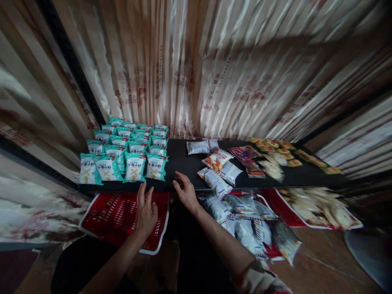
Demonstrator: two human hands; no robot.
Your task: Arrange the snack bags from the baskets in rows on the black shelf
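Rows of teal and white snack bags (135, 166) stand upright on the left part of a black shelf (179, 157). My left hand (146, 210) hovers just in front of the front row, above a red basket (107, 214), its fingers apart and holding nothing. Over the shelf's front edge is my right hand (185, 190), also with nothing in it and its fingers spread. To its right lie several loose snack bags with striped edges (215, 182), one of them showing an orange and white front (218, 159).
Farther right on the shelf are red packets (246, 157), pale packets (272, 167) and small yellow packets (286, 145). Below, red baskets hold striped-edge bags (245, 232) and pale packs (318, 206). A patterned curtain (190, 69) hangs behind; dark posts (73, 61) stand at the sides.
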